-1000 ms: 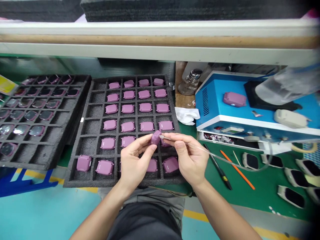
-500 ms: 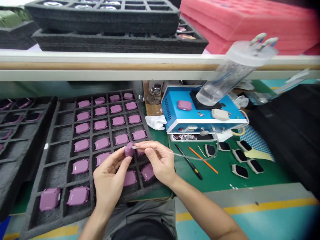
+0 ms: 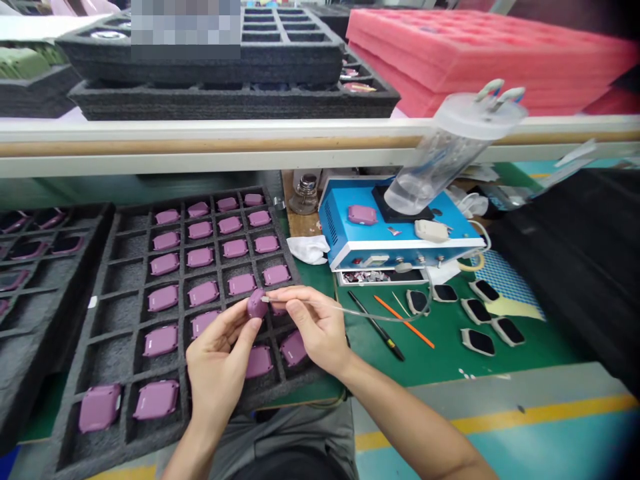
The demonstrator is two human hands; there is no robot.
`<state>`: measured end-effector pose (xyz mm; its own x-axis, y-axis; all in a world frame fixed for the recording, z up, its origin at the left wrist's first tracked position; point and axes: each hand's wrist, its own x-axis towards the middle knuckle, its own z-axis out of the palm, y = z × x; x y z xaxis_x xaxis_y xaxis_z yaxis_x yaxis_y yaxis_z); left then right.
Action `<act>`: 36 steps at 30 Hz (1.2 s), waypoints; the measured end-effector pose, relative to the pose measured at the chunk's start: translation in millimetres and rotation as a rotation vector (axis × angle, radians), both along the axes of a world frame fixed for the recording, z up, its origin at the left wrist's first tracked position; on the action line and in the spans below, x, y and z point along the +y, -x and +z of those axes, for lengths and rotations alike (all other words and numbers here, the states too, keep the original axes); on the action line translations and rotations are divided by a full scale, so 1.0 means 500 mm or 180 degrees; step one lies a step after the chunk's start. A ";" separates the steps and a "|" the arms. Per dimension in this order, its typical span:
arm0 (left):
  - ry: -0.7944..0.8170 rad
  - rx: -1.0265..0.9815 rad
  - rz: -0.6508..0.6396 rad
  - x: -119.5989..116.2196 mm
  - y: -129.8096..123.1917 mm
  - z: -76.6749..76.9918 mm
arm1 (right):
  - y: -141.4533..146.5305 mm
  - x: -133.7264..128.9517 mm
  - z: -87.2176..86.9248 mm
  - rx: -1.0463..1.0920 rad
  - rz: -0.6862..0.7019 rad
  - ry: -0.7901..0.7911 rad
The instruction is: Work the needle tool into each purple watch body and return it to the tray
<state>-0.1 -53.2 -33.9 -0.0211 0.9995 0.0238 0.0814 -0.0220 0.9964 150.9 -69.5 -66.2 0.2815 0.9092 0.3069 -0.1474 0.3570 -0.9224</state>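
Between the thumb and fingers of my left hand (image 3: 223, 353) is a small purple case (image 3: 257, 304), tilted on edge. My right hand (image 3: 316, 325) pinches a thin pen-like tool (image 3: 280, 301) whose tip meets the case's right side. A clear tube (image 3: 370, 315) trails from that tool toward the blue machine (image 3: 395, 243). Below both hands lies a black foam tray (image 3: 113, 360) with many purple cases in its compartments. The exact contact spot on the case is too small to make out.
A clear cylinder (image 3: 435, 157) leans above the machine. Right of my right hand lie a black pen (image 3: 375, 325), an orange stick (image 3: 404, 321) and several pale watch cases (image 3: 477, 341). A shelf edge (image 3: 200, 160) crosses behind, bearing foam trays. Another dark tray (image 3: 30, 320) stands left.
The camera view has shifted slightly, so the shelf and machine appear a little lower and further left. Both hands keep their grips, with the tool still at the case.
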 end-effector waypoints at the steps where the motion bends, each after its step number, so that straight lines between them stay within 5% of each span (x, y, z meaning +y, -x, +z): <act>1: -0.0008 -0.0004 -0.0005 0.000 0.000 0.000 | 0.000 0.000 0.000 0.0007 0.0004 -0.0011; 36: 0.0028 0.0008 -0.0054 -0.001 0.004 -0.003 | 0.001 0.000 0.000 -0.0021 -0.0013 0.0002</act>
<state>-2.0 -53.8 -35.6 -0.0043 0.9999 0.0150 0.0837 -0.0146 0.9964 150.5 -69.7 -66.4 0.2832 0.9082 0.3081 -0.1398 0.3569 -0.9236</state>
